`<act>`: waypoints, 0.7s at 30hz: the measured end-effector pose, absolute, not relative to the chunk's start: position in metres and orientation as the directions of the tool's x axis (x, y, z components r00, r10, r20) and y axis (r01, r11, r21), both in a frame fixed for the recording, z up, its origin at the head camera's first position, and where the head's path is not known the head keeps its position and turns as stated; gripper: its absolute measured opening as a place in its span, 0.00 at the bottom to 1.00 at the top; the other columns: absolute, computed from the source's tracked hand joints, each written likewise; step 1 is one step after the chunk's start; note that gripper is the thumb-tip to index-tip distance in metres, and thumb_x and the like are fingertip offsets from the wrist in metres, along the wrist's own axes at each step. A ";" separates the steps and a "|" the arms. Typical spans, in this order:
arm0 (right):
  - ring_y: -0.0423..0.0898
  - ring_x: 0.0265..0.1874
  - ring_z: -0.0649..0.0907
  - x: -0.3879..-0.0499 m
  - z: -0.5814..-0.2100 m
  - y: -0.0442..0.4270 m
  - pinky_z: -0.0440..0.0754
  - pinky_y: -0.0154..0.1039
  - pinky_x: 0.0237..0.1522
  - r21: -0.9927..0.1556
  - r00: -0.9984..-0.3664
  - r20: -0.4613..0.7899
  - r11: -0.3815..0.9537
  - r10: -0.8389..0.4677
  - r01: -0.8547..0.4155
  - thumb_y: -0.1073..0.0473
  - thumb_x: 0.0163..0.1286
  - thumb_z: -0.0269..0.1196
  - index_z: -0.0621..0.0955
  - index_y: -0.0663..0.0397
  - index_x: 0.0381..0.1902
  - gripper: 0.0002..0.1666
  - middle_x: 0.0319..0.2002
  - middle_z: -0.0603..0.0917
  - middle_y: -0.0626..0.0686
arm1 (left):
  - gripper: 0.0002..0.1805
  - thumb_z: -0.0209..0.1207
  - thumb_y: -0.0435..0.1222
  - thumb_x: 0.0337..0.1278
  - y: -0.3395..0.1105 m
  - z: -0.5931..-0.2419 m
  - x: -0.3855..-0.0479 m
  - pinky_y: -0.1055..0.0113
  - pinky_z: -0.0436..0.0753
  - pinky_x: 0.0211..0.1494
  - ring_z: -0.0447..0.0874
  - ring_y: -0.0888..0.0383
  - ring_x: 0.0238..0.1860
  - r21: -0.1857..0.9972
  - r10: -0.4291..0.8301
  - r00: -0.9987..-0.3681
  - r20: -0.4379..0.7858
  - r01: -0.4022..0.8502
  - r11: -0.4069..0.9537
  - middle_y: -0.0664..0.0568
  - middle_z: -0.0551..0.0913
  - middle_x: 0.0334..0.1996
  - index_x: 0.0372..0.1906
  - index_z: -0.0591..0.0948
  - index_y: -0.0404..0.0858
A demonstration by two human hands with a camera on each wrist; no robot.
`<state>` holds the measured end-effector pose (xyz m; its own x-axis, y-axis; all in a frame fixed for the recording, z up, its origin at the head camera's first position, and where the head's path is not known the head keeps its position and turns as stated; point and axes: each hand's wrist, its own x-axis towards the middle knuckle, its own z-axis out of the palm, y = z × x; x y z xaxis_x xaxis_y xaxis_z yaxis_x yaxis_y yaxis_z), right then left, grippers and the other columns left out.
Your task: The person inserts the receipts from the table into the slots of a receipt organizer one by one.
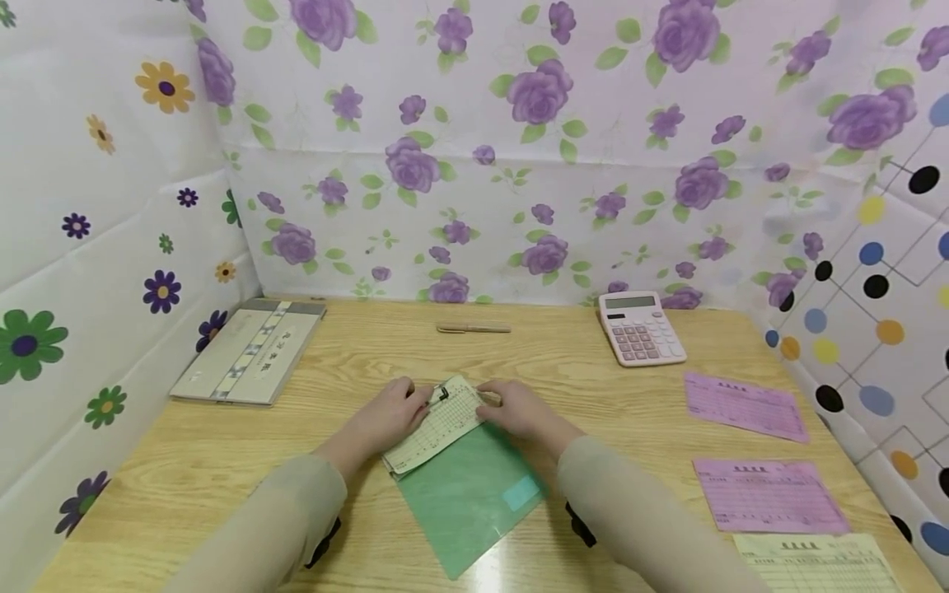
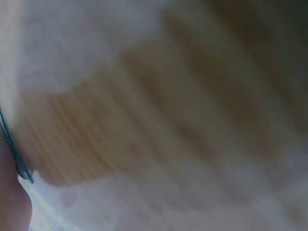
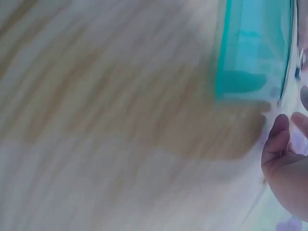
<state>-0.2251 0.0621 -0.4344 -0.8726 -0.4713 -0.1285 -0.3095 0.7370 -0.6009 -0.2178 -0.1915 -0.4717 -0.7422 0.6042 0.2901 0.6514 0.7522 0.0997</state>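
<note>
Cream printed forms (image 1: 437,428) lie at a slant across the upper part of a translucent green plastic folder (image 1: 467,502) with a light blue label. A small black clip (image 1: 443,393) sits at their top edge. My left hand (image 1: 393,417) grips the forms' left edge, beside the clip. At the upper right corner, my right hand (image 1: 522,409) pinches the edge with thumb and fingers. The right wrist view shows that hand (image 3: 288,168) with bent fingers by the folder (image 3: 250,53). Only a sliver of my left hand (image 2: 14,192) appears in the left wrist view.
A grey-white album-like book (image 1: 252,350) lies at the back left. Behind my hands is a gold pen (image 1: 473,329), with a pink calculator (image 1: 641,329) to its right. Pink forms (image 1: 771,497) and a cream form (image 1: 819,564) lie along the right side. Patterned cloth walls surround the table.
</note>
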 end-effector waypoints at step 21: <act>0.46 0.30 0.78 -0.229 -0.426 0.257 0.75 0.40 0.30 -0.534 -0.957 -0.093 0.825 -0.276 -0.186 0.46 0.70 0.56 0.70 0.61 0.63 0.32 0.35 0.81 0.56 | 0.22 0.55 0.40 0.64 -0.192 -0.473 -0.218 0.64 0.68 0.37 0.64 0.59 0.35 0.308 0.511 -0.829 0.226 0.558 0.770 0.50 0.68 0.38 0.61 0.72 0.36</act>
